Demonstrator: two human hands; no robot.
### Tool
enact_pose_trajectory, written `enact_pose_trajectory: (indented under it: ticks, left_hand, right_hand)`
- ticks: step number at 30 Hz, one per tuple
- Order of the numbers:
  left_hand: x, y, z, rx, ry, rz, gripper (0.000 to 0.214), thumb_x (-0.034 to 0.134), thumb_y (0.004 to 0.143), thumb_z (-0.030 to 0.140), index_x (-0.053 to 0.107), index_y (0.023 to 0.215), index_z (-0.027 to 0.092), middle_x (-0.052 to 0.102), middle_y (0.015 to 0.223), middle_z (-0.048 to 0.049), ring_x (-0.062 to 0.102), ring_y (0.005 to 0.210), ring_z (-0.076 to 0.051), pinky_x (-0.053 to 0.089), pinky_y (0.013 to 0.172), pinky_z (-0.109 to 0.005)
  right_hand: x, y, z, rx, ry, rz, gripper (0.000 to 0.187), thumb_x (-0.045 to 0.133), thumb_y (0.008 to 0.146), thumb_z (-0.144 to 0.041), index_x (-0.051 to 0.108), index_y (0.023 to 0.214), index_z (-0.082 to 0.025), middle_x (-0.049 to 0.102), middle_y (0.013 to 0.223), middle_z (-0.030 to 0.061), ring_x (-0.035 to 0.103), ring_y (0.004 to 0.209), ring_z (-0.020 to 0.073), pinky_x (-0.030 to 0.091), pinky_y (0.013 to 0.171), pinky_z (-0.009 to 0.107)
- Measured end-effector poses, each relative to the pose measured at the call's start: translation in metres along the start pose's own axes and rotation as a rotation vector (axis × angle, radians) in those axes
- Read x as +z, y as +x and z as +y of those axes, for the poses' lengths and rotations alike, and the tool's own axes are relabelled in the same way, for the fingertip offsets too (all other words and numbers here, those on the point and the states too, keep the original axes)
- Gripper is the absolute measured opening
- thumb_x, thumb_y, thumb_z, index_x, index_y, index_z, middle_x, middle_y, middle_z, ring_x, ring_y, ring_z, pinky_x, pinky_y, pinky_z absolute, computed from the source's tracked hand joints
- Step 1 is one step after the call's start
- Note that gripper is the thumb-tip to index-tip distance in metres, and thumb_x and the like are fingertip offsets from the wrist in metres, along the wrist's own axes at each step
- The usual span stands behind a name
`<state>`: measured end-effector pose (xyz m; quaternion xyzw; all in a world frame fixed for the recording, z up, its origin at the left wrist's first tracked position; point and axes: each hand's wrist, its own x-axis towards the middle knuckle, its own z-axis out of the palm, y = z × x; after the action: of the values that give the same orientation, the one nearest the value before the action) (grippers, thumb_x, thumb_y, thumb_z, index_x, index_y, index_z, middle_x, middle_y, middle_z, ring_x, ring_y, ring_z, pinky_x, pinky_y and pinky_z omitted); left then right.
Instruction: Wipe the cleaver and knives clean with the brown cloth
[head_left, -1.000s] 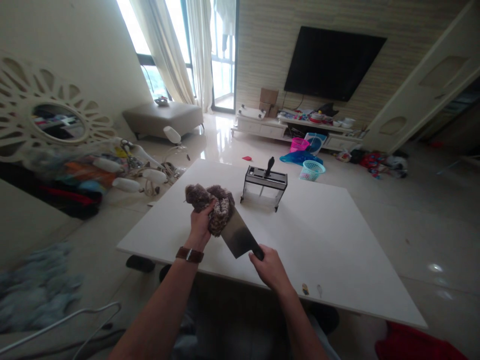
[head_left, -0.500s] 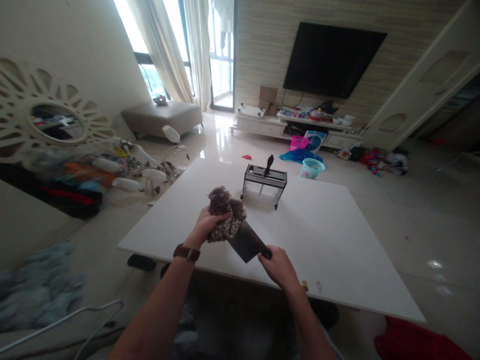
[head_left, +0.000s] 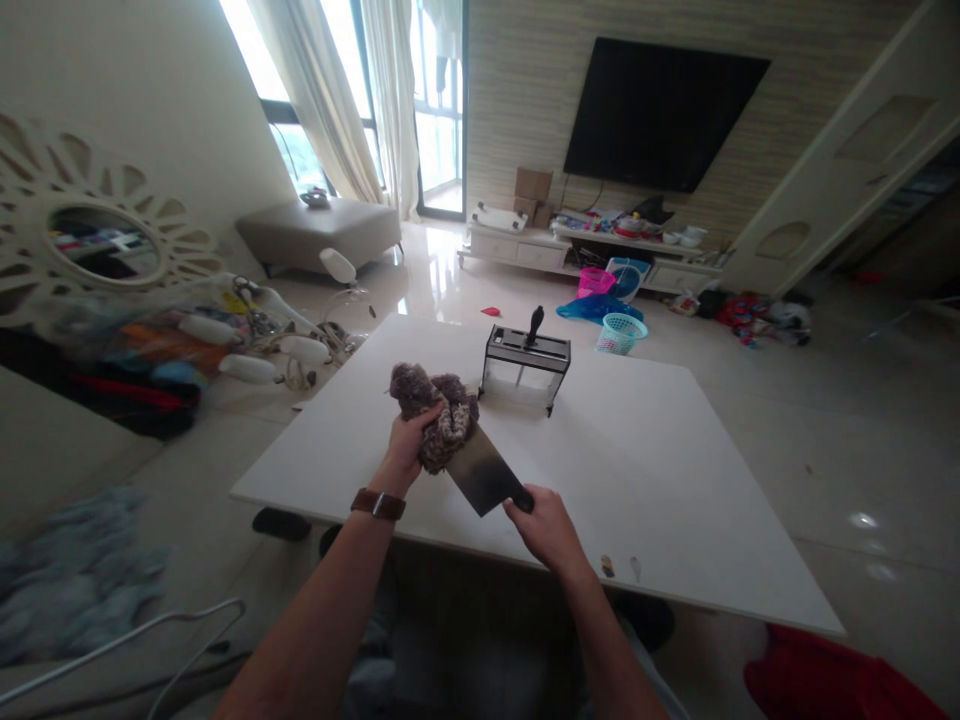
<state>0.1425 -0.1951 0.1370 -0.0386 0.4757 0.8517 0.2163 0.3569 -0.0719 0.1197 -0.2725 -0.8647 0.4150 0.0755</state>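
My left hand [head_left: 409,445] grips a bunched, fluffy grey-brown cloth [head_left: 448,425], its thumb pressed on top. The cloth lies against the far end of a cleaver's wide dark blade [head_left: 484,472] and hides that end. Around the cleaver's black handle my right hand [head_left: 546,525] is closed. Both hands are above the near part of a white table [head_left: 645,450]. Beyond them on the table stands a knife block [head_left: 526,370] with a black slotted top and clear sides; one black handle sticks up from it.
Two small objects [head_left: 607,566] lie at the table's near edge. Past the table, a light-blue basket [head_left: 621,333] and a pink basket [head_left: 596,282] are on the floor. A lamp with white shades [head_left: 304,348] lies at the left. Red fabric [head_left: 832,675] is at the lower right.
My left hand and the cloth have shifted slightly left along the blade, and the cloth has spread out more. More of the blade shows. My right hand still holds the handle.
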Motion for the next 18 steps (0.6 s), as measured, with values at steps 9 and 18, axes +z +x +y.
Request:
enact_pose_trajectory:
  ticks: [9, 18]
  left_hand:
    - [0.011, -0.015, -0.015, -0.113, -0.058, -0.101, 0.043, 0.087, 0.067, 0.025, 0.073, 0.104, 0.01, 0.078, 0.099, -0.0138, 0.076, 0.087, -0.026, 0.062, 0.086, -0.04]
    - [0.022, -0.026, -0.024, -0.073, -0.001, -0.042, 0.048, 0.092, 0.06, 0.022, 0.073, 0.103, 0.011, 0.078, 0.1, -0.0143, 0.075, 0.094, -0.029, 0.062, 0.089, -0.043]
  right_hand:
    - [0.015, 0.003, -0.002, 0.05, 0.197, 0.034, 0.03, 0.059, 0.083, -0.04, 0.055, 0.062, -0.018, 0.045, 0.056, -0.0034, 0.041, 0.055, 0.0118, 0.028, 0.051, 0.024]
    - [0.024, 0.001, -0.003, 0.05, 0.146, 0.1, 0.029, 0.057, 0.083, -0.039, 0.054, 0.062, -0.019, 0.051, 0.057, -0.0021, 0.043, 0.056, 0.0127, 0.03, 0.053, 0.025]
